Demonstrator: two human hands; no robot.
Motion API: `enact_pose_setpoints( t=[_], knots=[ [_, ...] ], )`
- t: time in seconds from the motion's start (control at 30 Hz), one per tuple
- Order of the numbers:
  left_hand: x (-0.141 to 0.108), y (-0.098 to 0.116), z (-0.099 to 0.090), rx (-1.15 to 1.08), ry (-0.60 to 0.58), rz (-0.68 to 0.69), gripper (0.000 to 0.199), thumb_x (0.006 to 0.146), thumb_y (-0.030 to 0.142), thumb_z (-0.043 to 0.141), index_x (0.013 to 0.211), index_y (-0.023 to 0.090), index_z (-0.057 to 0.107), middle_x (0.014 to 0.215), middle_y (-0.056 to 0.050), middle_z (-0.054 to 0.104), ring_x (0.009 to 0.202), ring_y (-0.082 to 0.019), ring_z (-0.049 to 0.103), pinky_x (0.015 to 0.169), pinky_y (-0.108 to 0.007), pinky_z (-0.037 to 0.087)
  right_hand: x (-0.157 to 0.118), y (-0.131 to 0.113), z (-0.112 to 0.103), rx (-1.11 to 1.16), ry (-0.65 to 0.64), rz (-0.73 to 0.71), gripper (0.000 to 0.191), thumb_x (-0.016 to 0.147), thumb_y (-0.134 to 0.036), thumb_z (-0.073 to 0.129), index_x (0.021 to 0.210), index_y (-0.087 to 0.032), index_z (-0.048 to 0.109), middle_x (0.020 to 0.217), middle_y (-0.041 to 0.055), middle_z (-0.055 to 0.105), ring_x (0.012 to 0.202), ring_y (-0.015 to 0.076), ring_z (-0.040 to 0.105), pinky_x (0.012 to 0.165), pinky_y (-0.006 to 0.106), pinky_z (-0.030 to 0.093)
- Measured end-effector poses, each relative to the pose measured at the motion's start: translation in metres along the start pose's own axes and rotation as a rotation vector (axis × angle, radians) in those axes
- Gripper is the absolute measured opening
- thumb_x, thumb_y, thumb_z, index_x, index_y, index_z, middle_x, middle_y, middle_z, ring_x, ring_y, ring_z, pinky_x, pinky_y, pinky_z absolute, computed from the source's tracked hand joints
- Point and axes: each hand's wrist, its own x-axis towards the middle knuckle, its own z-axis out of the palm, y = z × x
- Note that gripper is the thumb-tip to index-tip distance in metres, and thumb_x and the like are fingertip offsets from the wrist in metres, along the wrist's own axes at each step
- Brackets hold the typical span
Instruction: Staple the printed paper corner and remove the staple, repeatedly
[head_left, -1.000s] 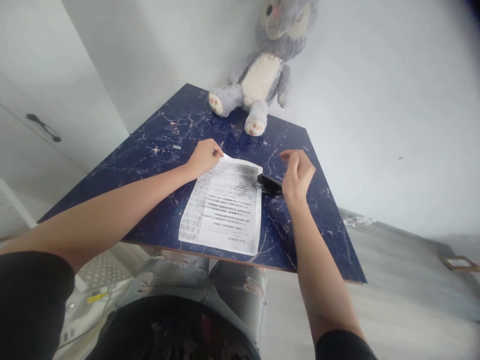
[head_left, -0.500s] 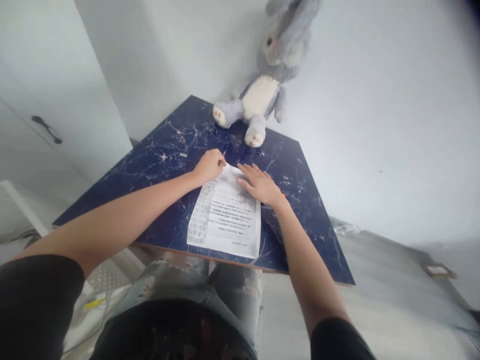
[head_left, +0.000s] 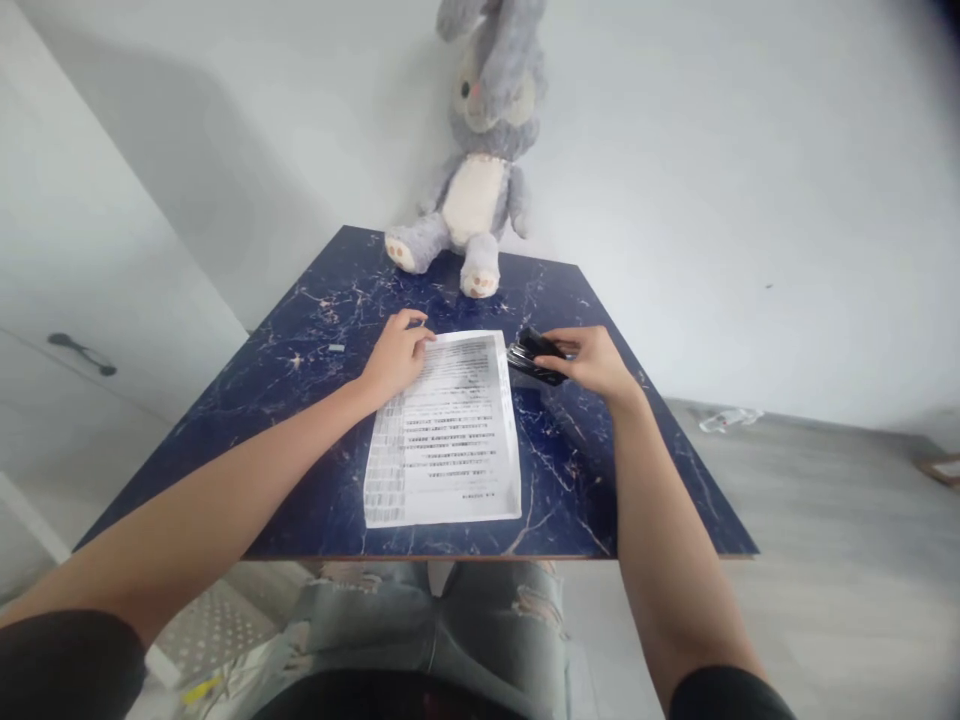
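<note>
A printed sheet of paper [head_left: 457,440] lies on the dark blue marbled table [head_left: 292,480], its lines of text upside down to me. My left hand [head_left: 397,358] is at the sheet's top left corner, fingers curled and the thumb against the edge. To the right of the sheet, my right hand [head_left: 596,362] grips a black and silver stapler [head_left: 534,358] between thumb and fingers. The stapler's front end points at the paper's upper right edge, very close to it. Whether more sheets lie underneath cannot be seen.
A grey plush rabbit [head_left: 480,195] sits against the wall at the table's back edge. A small pale piece [head_left: 337,348] lies left of my left hand. Clear plastic [head_left: 727,418] is on the floor to the right. A white cabinet door [head_left: 90,300] stands at the left.
My right hand has left the paper, moved right and taken hold of the stapler. My left hand stays at the top left corner. The camera view has turned somewhat.
</note>
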Motion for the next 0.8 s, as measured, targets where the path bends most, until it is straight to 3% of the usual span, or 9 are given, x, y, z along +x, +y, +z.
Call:
enact_pose_setpoints(
  t=[0.17, 0.27, 0.33, 0.43, 0.53, 0.6, 0.7, 0.8],
  knots=[
    [-0.002, 0.001, 0.007, 0.032, -0.258, 0.142, 0.033, 0.098, 0.026, 0.052, 0.122, 0.019, 0.073, 0.141, -0.014, 0.059, 0.127, -0.031, 0.058, 0.114, -0.052, 0.045, 0.006, -0.037, 0.034, -0.169, 0.497, 0.03, 0.03, 0.087, -0.036, 0.068, 0.108, -0.017, 0.075, 0.107, 0.0131, 0.075, 0.096, 0.0298, 0.07, 0.088, 0.046, 0.056],
    [-0.003, 0.001, 0.005, 0.118, -0.245, 0.109, 0.032, 0.095, 0.023, 0.055, 0.121, 0.018, 0.072, 0.139, -0.015, 0.059, 0.13, -0.034, 0.056, 0.116, -0.056, 0.04, 0.006, -0.051, 0.038, -0.17, 0.772, 0.079, 0.03, 0.093, -0.036, 0.06, 0.113, -0.016, 0.071, 0.111, 0.016, 0.073, 0.102, 0.0307, 0.067, 0.092, 0.048, 0.053],
    [-0.002, 0.004, 0.002, 0.066, -0.19, 0.095, 0.031, 0.095, 0.02, 0.052, 0.119, 0.017, 0.071, 0.136, -0.014, 0.061, 0.129, -0.031, 0.057, 0.117, -0.053, 0.04, 0.004, -0.052, 0.034, -0.102, 0.809, 0.088, 0.034, 0.096, -0.038, 0.057, 0.117, -0.015, 0.07, 0.11, 0.0154, 0.073, 0.102, 0.0296, 0.067, 0.092, 0.047, 0.053],
    [-0.001, 0.006, 0.003, -0.103, -0.145, 0.048, 0.034, 0.097, 0.016, 0.044, 0.119, 0.018, 0.069, 0.125, -0.011, 0.067, 0.12, -0.025, 0.062, 0.114, -0.046, 0.044, 0.004, -0.051, 0.037, 0.008, 0.601, 0.072, 0.035, 0.094, -0.039, 0.061, 0.115, -0.015, 0.074, 0.104, 0.0117, 0.077, 0.092, 0.0273, 0.07, 0.083, 0.042, 0.054],
    [0.0, 0.004, 0.008, -0.208, -0.136, -0.046, 0.032, 0.096, 0.016, 0.043, 0.112, 0.017, 0.07, 0.119, -0.01, 0.072, 0.116, -0.024, 0.065, 0.112, -0.043, 0.045, 0.006, -0.054, 0.061, 0.031, 0.318, 0.048, 0.026, 0.087, -0.034, 0.07, 0.102, -0.016, 0.08, 0.092, 0.0072, 0.079, 0.081, 0.0247, 0.072, 0.077, 0.036, 0.054],
    [0.0, 0.0, 0.009, -0.264, -0.072, -0.175, 0.031, 0.097, 0.019, 0.042, 0.109, 0.017, 0.07, 0.118, -0.01, 0.073, 0.115, -0.025, 0.066, 0.109, -0.042, 0.047, 0.006, -0.057, 0.082, 0.027, 0.199, 0.022, 0.021, 0.086, -0.032, 0.073, 0.099, -0.018, 0.081, 0.089, 0.0053, 0.08, 0.078, 0.0232, 0.072, 0.077, 0.035, 0.054],
    [0.001, -0.004, 0.007, -0.341, 0.001, -0.302, 0.032, 0.102, 0.027, 0.04, 0.107, 0.018, 0.071, 0.118, -0.01, 0.074, 0.113, -0.025, 0.067, 0.105, -0.04, 0.049, 0.006, -0.056, 0.1, 0.081, 0.064, -0.042, 0.025, 0.085, -0.034, 0.077, 0.105, -0.02, 0.081, 0.095, 0.005, 0.08, 0.081, 0.0224, 0.072, 0.081, 0.036, 0.055],
    [0.001, -0.003, 0.005, -0.374, 0.002, -0.285, 0.035, 0.103, 0.03, 0.039, 0.104, 0.017, 0.071, 0.116, -0.01, 0.075, 0.113, -0.024, 0.067, 0.105, -0.039, 0.048, 0.007, -0.041, 0.095, 0.292, -0.094, -0.066, 0.036, 0.082, -0.042, 0.082, 0.113, -0.022, 0.079, 0.108, 0.0068, 0.08, 0.092, 0.0243, 0.074, 0.086, 0.038, 0.057]
  ],
)
